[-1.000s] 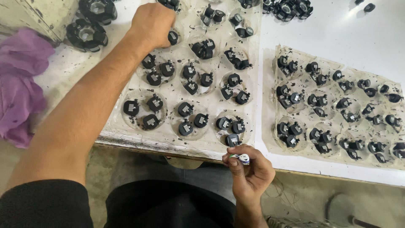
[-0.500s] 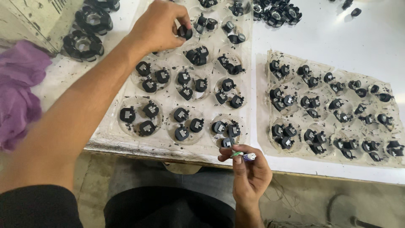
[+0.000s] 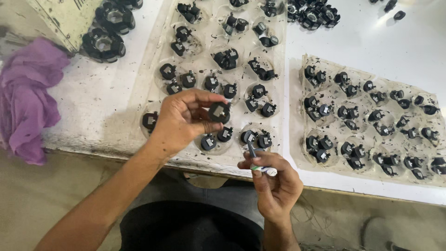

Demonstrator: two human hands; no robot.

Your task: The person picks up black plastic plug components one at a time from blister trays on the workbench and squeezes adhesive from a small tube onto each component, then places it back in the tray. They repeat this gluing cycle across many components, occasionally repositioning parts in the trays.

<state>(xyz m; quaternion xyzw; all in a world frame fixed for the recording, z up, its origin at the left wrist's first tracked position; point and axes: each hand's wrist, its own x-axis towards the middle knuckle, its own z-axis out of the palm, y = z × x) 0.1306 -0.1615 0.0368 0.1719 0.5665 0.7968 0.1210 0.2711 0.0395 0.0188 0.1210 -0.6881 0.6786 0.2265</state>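
Observation:
My left hand [image 3: 183, 120] hovers over the near part of a clear plastic tray [image 3: 153, 88] and pinches a small round black part [image 3: 219, 112] with a pale square centre between thumb and fingers. My right hand [image 3: 273, 182] is at the table's front edge, closed around a thin pen-like tool [image 3: 254, 158] whose dark tip points up toward the tray. The tray's round pockets hold several similar black parts [image 3: 226, 59]. The held part and the tool tip are a short way apart.
A second clear tray [image 3: 302, 93] with several black parts lies to the right on the white table [image 3: 353, 42]. Larger black ring parts [image 3: 103, 44] sit at the back left beside a pale box [image 3: 65, 16]. A purple cloth [image 3: 25, 100] hangs over the left edge.
My left hand has drawn back from the far side of the tray to the near side, now holding a black part. My right hand stays at the table edge with the tool.

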